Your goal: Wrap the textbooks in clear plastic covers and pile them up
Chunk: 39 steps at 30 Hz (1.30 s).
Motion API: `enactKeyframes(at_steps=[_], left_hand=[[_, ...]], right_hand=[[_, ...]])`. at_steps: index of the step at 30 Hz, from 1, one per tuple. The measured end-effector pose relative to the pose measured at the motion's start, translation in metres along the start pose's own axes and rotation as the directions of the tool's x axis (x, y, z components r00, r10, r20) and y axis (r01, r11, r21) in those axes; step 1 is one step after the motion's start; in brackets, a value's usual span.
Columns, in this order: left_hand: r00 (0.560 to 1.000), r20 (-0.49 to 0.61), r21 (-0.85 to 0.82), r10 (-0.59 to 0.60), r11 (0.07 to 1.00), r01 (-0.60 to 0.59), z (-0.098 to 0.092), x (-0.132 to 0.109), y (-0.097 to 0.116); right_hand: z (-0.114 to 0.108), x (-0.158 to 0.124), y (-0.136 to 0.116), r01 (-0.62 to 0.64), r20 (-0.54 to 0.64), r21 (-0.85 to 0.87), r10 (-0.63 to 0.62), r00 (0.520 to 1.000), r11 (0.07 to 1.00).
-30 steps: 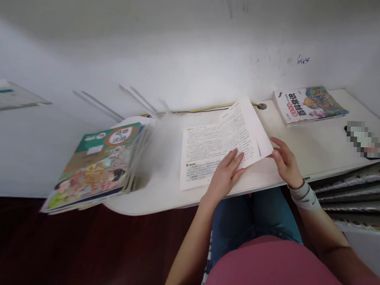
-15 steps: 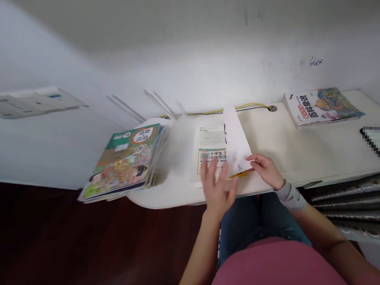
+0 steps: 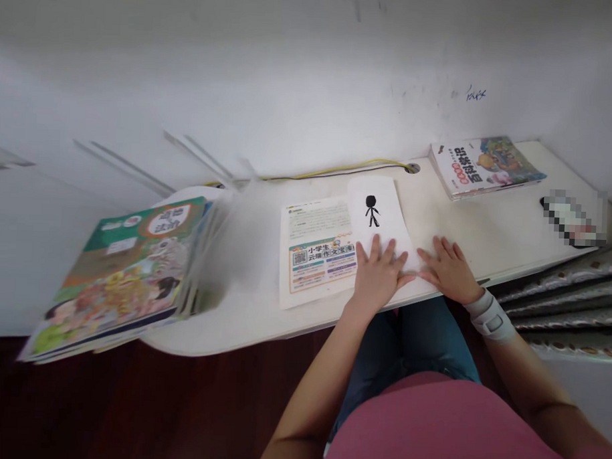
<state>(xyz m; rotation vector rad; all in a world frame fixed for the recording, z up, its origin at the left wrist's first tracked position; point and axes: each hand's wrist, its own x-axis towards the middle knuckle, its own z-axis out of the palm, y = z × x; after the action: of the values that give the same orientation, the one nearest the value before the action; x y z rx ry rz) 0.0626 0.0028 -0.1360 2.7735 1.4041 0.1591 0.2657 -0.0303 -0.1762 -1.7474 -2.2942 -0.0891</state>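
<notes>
Stacked books (image 3: 121, 276) lie left; the open book (image 3: 342, 234) sits mid-counter (image 3: 247, 321); the left hand (image 3: 379, 275) lies flat on its right page, grip released; the right hand (image 3: 450, 271), grip also released, spreads at the page's right edge; far right, magazines (image 3: 489, 167); then a phone (image 3: 572, 222).

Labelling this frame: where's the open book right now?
In the head view, the open book lies mid-frame on the desk, left hand on its right page, right hand by its right edge, a book stack off to its left.
</notes>
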Motion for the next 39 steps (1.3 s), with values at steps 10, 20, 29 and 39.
enactKeyframes(at_steps=[10,20,29,39], left_hand=[[1.000,0.020,0.007,0.005,1.000,-0.005,0.006,0.008,0.008],[0.998,0.055,-0.034,0.022,0.999,-0.020,0.005,0.014,0.023],[0.994,0.105,-0.039,0.022,0.999,-0.018,0.006,0.006,0.032],[0.991,0.125,-0.040,0.038,0.999,-0.033,-0.008,0.023,0.014]], right_hand=[[-0.002,0.002,0.002,0.005,0.044,-0.010,-0.005,0.999,1.000],[-0.002,0.002,0.002,-0.033,0.016,0.067,0.032,0.999,0.997],[-0.003,0.002,0.002,-0.049,0.032,0.099,0.046,0.998,0.994],[-0.002,0.015,0.033,-0.127,0.067,0.033,0.125,0.990,0.991]])
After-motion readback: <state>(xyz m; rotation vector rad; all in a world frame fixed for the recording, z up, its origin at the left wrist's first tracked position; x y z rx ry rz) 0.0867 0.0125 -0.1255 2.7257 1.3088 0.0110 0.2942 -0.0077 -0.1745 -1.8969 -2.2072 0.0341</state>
